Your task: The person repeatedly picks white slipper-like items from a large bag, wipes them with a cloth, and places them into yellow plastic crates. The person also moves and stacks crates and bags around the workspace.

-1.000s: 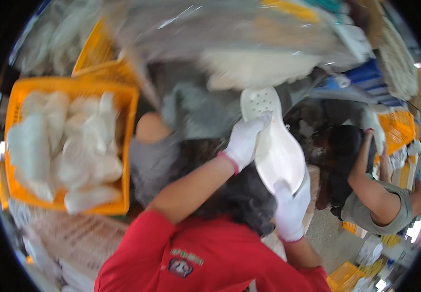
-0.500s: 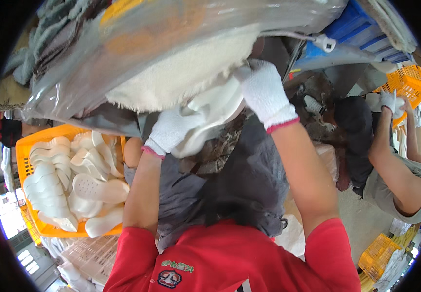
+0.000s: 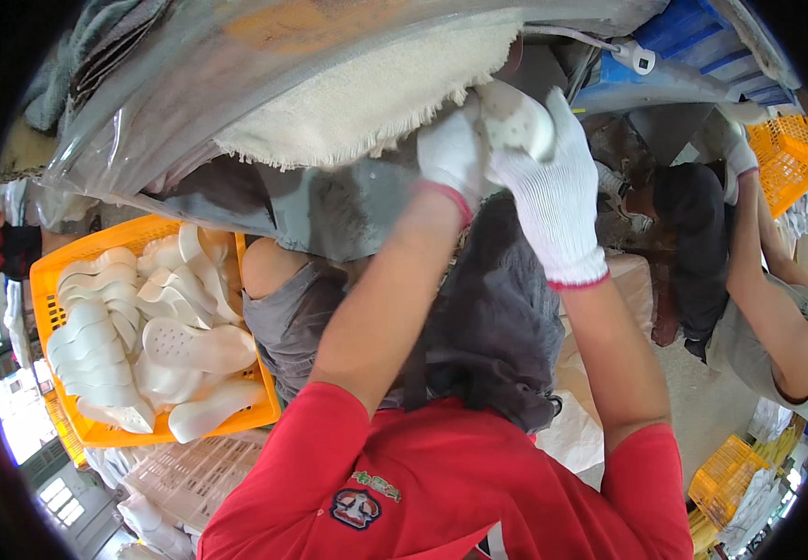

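Up by the fringed edge of a thick cream cloth pad [image 3: 376, 98], a white insole with small holes [image 3: 518, 123] is held between my gloved hands. My right hand [image 3: 555, 191] grips its right side, thumb and fingers around it. On the left side of the insole, my left hand [image 3: 451, 154] is closed against it, partly blurred, with its fingertips hidden. Both hands wear white knit gloves with pink cuffs. Part of the insole lies behind my fingers.
At my left stands an orange crate [image 3: 45, 308] with several white insoles [image 3: 197, 345] in it. Clear plastic sheeting [image 3: 180, 103] hangs over the cloth pad. To the right sits a co-worker in a grey shirt [image 3: 768, 345], beside another orange basket [image 3: 787, 163].
My left hand has swung up and right to meet the right hand. The insole is now raised and turned, its holed end showing. My right hand has shifted slightly down and right.
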Available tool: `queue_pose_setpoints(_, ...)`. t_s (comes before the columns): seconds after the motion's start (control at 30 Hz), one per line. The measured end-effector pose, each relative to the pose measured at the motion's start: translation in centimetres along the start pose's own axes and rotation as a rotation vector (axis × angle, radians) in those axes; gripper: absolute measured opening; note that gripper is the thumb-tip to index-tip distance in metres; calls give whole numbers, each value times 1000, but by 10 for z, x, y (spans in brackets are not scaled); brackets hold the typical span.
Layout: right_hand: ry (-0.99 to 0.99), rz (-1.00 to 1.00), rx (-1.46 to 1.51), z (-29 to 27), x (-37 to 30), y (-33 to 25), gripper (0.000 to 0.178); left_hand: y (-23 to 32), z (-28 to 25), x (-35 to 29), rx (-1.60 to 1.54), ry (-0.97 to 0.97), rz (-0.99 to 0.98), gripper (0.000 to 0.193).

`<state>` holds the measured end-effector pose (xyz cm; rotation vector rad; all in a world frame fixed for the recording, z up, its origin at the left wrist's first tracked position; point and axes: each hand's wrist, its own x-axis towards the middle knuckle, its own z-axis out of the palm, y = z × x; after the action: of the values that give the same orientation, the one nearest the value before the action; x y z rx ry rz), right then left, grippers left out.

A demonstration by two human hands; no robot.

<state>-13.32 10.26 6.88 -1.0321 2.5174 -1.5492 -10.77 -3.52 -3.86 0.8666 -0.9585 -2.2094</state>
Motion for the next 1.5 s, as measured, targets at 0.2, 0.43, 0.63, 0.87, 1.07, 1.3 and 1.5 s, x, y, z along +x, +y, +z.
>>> queue_pose_setpoints(0.2, -140, -559, -480, 21, 43, 48, 33, 73, -103, -21, 1694, -138, 167, 71)
queue_pose_setpoints(0.43, -289, -17, -76, 29, 51, -4, 42, 52, -48, -89, 591, -144, 56, 44)
queue_pose_setpoints(0.63, -628, -466, -686, -39, -23, -60, 76, 26, -39, -45, 831, -260, 446, 36)
queue_pose_setpoints(0.87, -563, -568, -405, -12, -75, -63, 46, 51, -65, -92, -607, -159, -453, 76)
queue_pose_setpoints(1.07, -321, -416, -530, 50, -46, -76, 38, 55, -68, -49, -607, 0, -65, 63)
queue_pose_setpoints(1.3, -153, -475, -354, 48, -60, -44, 41, 5, -93, -34, 29, -274, 304, 45)
queue_pose_setpoints(1.5, -593, -402, -340, 63, -37, -53, 34, -12, -93, -47, -80, -180, 404, 40)
